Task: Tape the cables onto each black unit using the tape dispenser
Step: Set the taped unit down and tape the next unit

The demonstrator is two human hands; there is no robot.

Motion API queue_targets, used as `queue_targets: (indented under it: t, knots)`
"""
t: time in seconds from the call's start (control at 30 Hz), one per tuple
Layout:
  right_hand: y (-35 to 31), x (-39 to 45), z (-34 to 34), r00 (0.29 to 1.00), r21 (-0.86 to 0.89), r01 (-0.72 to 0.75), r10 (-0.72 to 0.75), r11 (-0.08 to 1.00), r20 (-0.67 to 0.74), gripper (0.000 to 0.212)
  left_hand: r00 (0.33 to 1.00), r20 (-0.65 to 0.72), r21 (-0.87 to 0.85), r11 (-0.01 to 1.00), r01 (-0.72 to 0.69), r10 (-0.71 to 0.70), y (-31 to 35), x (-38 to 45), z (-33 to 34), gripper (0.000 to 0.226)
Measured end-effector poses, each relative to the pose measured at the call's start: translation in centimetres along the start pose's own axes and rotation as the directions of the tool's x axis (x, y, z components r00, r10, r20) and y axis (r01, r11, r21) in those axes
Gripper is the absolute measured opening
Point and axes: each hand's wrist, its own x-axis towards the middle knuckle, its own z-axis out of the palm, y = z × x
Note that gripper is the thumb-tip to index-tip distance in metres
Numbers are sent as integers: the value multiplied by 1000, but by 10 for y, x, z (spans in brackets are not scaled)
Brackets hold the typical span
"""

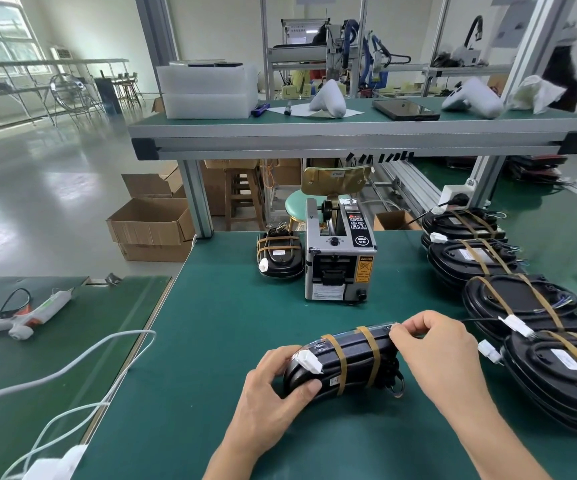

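On the green table (210, 341), near its front edge, the left hand (276, 379) grips one end of a black unit (342, 362) while the right hand (432, 344) pinches something small at its far top corner, probably tape. The tape dispenser (339, 258) stands just behind. One unit (280, 254) sits beside it; a stack (522, 299) on the right apparently waits.

Six black units: one in hand (344, 362), one at eleven o'clock of the dispenser (280, 258), four at three o'clock (522, 299). One tape dispenser (340, 258). Two hands (280, 379).
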Motion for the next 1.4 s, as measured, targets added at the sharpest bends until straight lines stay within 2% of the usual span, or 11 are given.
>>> queue_targets:
  t: [0.27, 0.4, 0.5, 0.63, 0.77, 0.87, 0.93, 1.03, 1.1, 1.23, 1.4]
  knots:
    - [10, -4, 11, 999, 118, 43, -42, 992, -8, 16, 1000, 1, 7, 1000, 1, -1, -1, 0, 0, 42]
    - [24, 7, 17, 999, 225, -36, 41, 974, -20, 17, 1000, 5, 6, 1000, 17, -17, -2, 0, 0, 45]
    - [38, 6, 22, 986, 421, -164, 133, 892, 103, 20, 1000, 9, 2, 1000, 17, -17, -2, -1, 0, 47]
    - [51, -1, 30, 937, 498, -200, 17, 844, 348, 38, 1000, 20, 3, 1000, 16, -17, -2, 0, 0, 47]
    - [40, -4, 30, 929, 510, -81, -120, 856, 350, 38, 999, 39, -7, 1000, 10, -10, -4, 0, -2, 47]
    - [21, 3, 17, 933, 467, -46, -129, 883, 335, 33, 998, 66, 9, 1000, -5, 5, -3, 1, 0, 46]
    - [2, 6, 2, 928, 413, 23, -173, 910, 331, 30, 997, 70, 54, 998, -42, 38, -3, 0, 1, 61]
    - [-28, 1, -13, 929, 67, 271, -279, 960, 244, 37, 995, 92, 56, 997, -53, 47, -3, 1, 0, 91]
    - [-46, -12, -12, 911, -161, 397, -366, 904, 192, 35, 993, 108, 59, 996, -60, 53, -5, 2, -1, 98]
    - [-71, -39, 5, 843, -329, 534, -459, 779, 282, 32, 992, 104, 80, 994, -75, 66, -7, 3, 2, 84]
    - [-98, -61, 29, 760, -413, 646, -496, 642, 420, 38, 998, 48, 77, 996, -51, 47, -15, 4, 3, 42]
